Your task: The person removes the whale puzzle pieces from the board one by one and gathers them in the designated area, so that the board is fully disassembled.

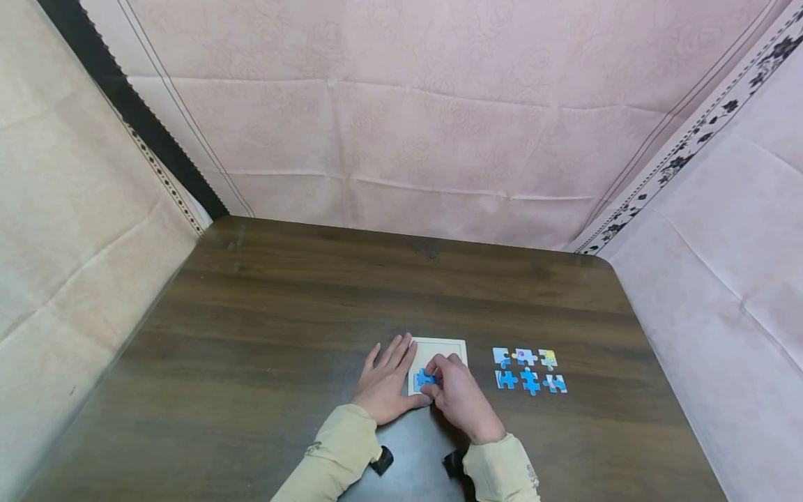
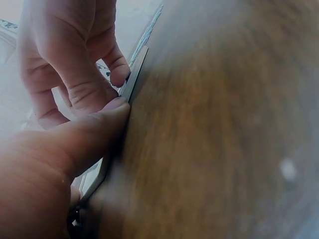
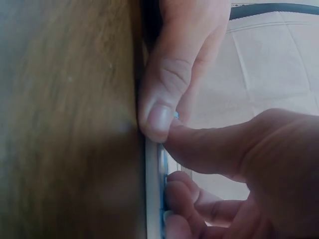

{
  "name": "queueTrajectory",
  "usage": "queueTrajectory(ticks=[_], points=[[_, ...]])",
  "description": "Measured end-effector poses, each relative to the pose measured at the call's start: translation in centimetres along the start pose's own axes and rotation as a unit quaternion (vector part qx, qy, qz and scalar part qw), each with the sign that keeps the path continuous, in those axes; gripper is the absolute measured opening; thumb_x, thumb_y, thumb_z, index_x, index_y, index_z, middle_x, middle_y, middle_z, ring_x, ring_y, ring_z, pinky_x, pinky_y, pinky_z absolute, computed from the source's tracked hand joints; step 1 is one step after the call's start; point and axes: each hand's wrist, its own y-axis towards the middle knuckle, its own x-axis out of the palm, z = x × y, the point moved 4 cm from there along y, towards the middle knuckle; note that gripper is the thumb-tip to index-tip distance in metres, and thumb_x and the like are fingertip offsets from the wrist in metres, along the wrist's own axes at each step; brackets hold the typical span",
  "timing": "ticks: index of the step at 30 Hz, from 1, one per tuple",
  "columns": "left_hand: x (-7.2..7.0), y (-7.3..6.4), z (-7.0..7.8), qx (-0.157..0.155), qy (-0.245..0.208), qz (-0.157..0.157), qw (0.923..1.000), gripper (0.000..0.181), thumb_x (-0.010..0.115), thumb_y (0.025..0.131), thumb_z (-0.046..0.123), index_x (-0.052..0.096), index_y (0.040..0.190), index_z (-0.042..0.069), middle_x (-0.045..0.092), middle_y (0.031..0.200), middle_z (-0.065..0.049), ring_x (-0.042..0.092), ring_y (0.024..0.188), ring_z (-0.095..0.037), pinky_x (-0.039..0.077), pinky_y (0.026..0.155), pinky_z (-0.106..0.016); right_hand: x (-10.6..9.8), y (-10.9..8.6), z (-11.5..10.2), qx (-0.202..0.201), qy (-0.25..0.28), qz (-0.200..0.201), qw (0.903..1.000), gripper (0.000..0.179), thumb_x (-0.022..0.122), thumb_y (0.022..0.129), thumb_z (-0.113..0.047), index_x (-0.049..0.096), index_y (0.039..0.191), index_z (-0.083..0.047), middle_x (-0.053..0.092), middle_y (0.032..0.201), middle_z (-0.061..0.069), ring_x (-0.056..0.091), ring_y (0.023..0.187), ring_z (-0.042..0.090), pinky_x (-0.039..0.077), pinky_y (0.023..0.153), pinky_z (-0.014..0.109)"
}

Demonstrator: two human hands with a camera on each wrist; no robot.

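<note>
A shallow white puzzle tray point(image 1: 439, 345) lies near the front of the table, with blue jigsaw pieces point(image 1: 424, 378) in its near-left corner. My left hand point(image 1: 390, 380) rests along the tray's left side, fingers straight and spread, its thumb against the near edge. Over the near part of the tray, my right hand point(image 1: 461, 397) has its thumb and fingers curled round a blue jigsaw piece, mostly hidden by the hand. In the right wrist view, the right fingertips point(image 3: 179, 199) touch the tray surface, and the two thumbs meet at its edge.
Several loose jigsaw pieces point(image 1: 530, 380) lie in two rows to the right of the tray. The brown wooden table point(image 1: 282, 300) is bordered by pale cloth point(image 1: 408, 139) at the back and sides. Dark wrist mounts point(image 1: 381, 461) sit under both sleeves.
</note>
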Motion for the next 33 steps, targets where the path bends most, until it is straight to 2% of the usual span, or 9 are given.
queueTrajectory(ticks=[12,16,27,33], points=[[0.1,0.0,0.0,0.004,0.000,-0.001,1.0000,0.100,0.049,0.083,0.076,0.021,0.156,0.013,0.010,0.163,-0.004,0.008,0.149,-0.023,0.003,0.117,-0.053,-0.2,-0.5,0.2,-0.007,0.048,0.021,0.9986,0.016,0.074,0.086,-0.007,0.062,0.094,-0.013,0.054,0.091,0.001,0.053,0.077,0.015,0.055,0.073,0.026],[0.1,0.0,0.0,0.003,0.001,0.001,1.0000,0.100,0.049,0.083,0.076,0.021,0.156,0.014,0.011,0.163,-0.004,0.009,0.149,-0.023,0.004,0.117,-0.053,-0.3,-0.5,0.3,-0.001,0.070,0.022,0.9973,0.016,0.073,0.086,-0.006,0.060,0.093,-0.012,0.057,0.086,-0.001,0.054,0.073,0.015,0.053,0.068,0.023],[0.1,0.0,0.0,0.002,0.000,0.001,1.0000,0.100,0.050,0.082,0.076,0.022,0.156,0.014,0.012,0.163,-0.004,0.009,0.149,-0.023,0.004,0.117,-0.052,-0.2,-0.5,0.8,0.031,0.104,0.010,0.9940,0.016,0.071,0.087,-0.004,0.061,0.098,-0.010,0.058,0.080,-0.001,0.055,0.069,0.015,0.052,0.065,0.025],[0.2,0.0,-0.1,0.003,-0.002,0.001,1.0000,0.100,0.051,0.082,0.075,0.021,0.156,0.013,0.012,0.163,-0.003,0.009,0.149,-0.023,0.003,0.117,-0.052,-0.3,-0.6,1.1,0.018,0.130,0.016,0.9912,0.009,0.070,0.089,-0.010,0.065,0.096,-0.011,0.060,0.081,-0.001,0.056,0.070,0.016,0.052,0.062,0.026]])
